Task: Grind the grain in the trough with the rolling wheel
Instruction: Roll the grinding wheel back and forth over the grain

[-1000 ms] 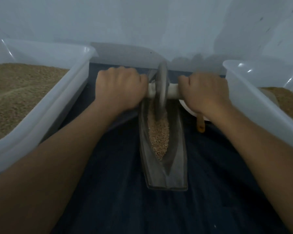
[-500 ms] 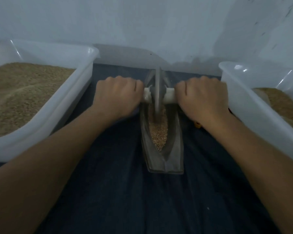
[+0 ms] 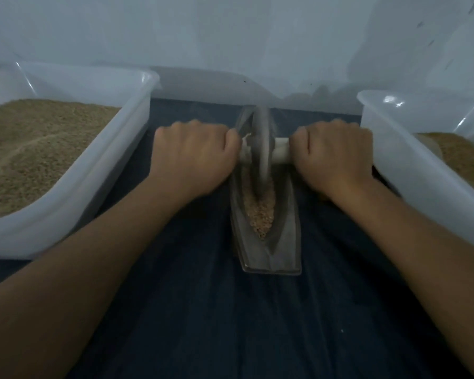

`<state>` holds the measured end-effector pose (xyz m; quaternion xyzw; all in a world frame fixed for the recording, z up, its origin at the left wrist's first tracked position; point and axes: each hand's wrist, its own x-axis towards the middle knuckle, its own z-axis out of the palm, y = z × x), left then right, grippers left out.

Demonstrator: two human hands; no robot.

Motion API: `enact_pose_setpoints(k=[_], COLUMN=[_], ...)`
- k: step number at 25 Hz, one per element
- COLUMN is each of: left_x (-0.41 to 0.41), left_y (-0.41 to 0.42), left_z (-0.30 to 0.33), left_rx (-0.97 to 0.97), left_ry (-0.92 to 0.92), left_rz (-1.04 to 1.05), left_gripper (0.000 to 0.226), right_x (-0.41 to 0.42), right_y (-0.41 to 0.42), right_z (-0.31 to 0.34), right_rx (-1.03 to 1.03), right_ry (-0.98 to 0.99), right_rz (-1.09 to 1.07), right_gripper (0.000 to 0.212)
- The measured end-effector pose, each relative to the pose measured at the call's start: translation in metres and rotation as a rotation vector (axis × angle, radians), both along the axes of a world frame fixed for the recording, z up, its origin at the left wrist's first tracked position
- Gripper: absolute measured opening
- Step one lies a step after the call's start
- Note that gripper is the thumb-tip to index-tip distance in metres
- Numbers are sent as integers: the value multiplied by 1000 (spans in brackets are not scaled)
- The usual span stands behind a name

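Dark cloth (image 3: 230, 324) underneath; left hand (image 3: 192, 157) and right hand (image 3: 334, 157) fists wrapped round the handle (image 3: 281, 150); wheel (image 3: 260, 149) mid-frame in the trough (image 3: 282, 242); press evenly, stay centred over grain (image 3: 260, 214).

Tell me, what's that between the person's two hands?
In the head view, the grey rolling wheel stands between the left hand and right hand, on the white axle they grip.

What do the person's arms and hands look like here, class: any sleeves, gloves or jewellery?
Both forearms are bare as far as the frame shows, with no sleeves in view. The left hand and right hand wear no gloves, and no rings, watch or bracelets can be seen.
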<state>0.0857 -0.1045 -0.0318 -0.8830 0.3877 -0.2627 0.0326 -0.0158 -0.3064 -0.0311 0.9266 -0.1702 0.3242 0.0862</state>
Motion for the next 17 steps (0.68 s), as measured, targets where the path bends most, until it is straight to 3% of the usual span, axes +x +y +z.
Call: enact_pose_setpoints(k=[2, 5, 6, 7, 9, 10, 12, 14, 17], left_x=[39, 83, 87, 89, 78, 65, 37, 20, 22], left_y=[-23, -49, -53, -52, -38, -29, -13, -3, 4], left_z=[20, 38, 38, 36, 27, 22, 10, 12, 41], left_rx=[78, 188, 200, 189, 119, 105, 135, 101, -37], left_ry=[172, 367, 403, 424, 420, 378, 190, 209, 694], left_rz=[46, -24, -22, -3, 82, 106, -2, -63, -17], left_gripper=[72, 17, 9, 12, 45, 48, 28, 23, 31], right_x=[30, 62, 69, 72, 66, 57, 29, 6, -3], right_y=[-25, -44, -47, -46, -35, -28, -15, -10, -13], right_z=[8, 26, 33, 36, 38, 36, 27, 25, 47], right_rx=[-53, -39, 17, 34, 27, -4, -31, 63, 371], right_ry=[221, 476, 520, 533, 458, 383, 281, 294, 616], right_rz=[-33, 72, 94, 100, 59, 54, 117, 147, 204], right_gripper=[36, 14, 9, 11, 35, 48, 56, 51, 46])
